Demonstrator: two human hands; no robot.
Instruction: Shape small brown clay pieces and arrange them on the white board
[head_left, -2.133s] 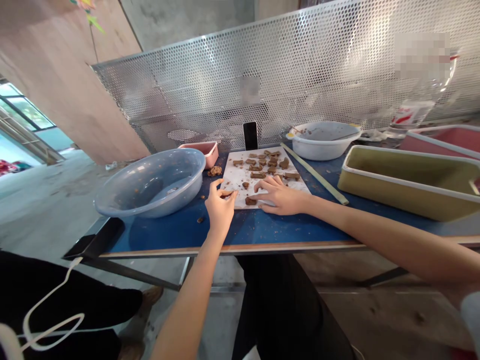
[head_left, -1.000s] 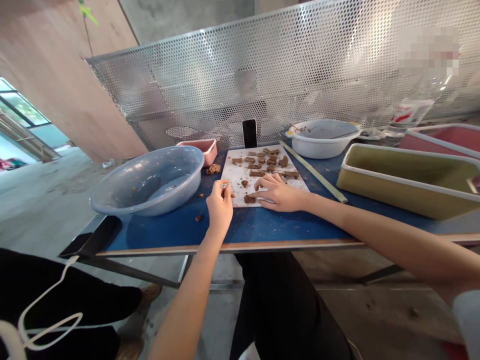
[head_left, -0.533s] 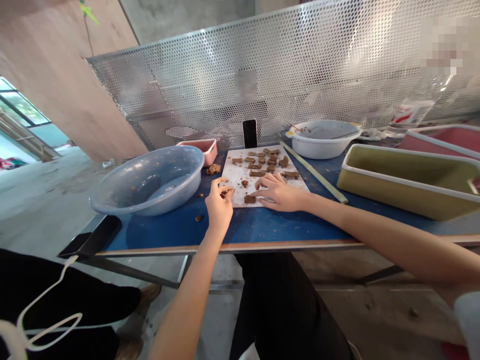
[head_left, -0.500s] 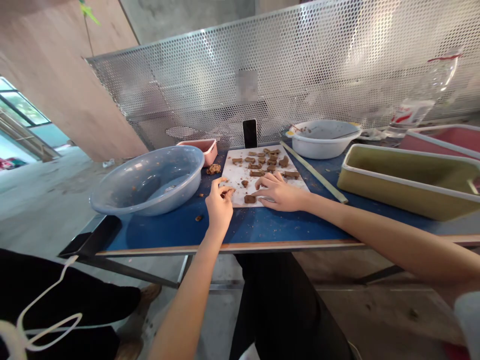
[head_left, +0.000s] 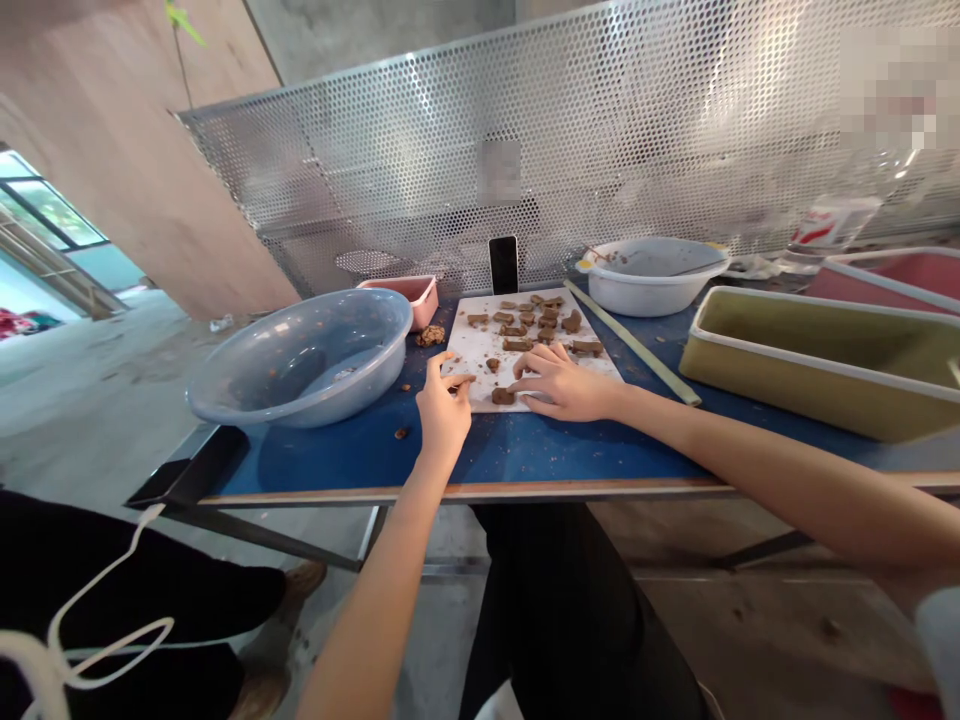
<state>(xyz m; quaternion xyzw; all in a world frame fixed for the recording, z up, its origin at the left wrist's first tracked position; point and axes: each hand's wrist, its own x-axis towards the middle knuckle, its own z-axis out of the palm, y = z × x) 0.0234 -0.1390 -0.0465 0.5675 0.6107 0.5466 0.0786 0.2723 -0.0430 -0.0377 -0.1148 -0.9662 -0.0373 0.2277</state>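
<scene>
A white board (head_left: 469,340) lies on the blue tabletop, with several brown clay-like pieces (head_left: 517,345) spread over its far half. On the near edge sits one blocky brown clay piece (head_left: 502,396); a small lump (head_left: 493,365) rests just behind it. My right hand (head_left: 566,385) lies over the board's right side, fingers spread and bent, a fingertip at the blocky piece. At the left edge my left hand (head_left: 444,405) has its fingers curled with thumb and fingertips close together; whatever is between them is too small to make out.
To the left stand a blue basin (head_left: 300,410), a pink tray (head_left: 427,300) and a crumbly brown heap (head_left: 430,336). A phone (head_left: 504,265) stands behind the board. Rightward are a pale stick (head_left: 637,345), a white basin (head_left: 652,292), a green trough (head_left: 795,385) and a bottle (head_left: 829,225).
The whole view has shifted slightly. Both hands keep nearly the same places; the left fingers have moved a little, and the right fingertips stay by the blocky clay piece.
</scene>
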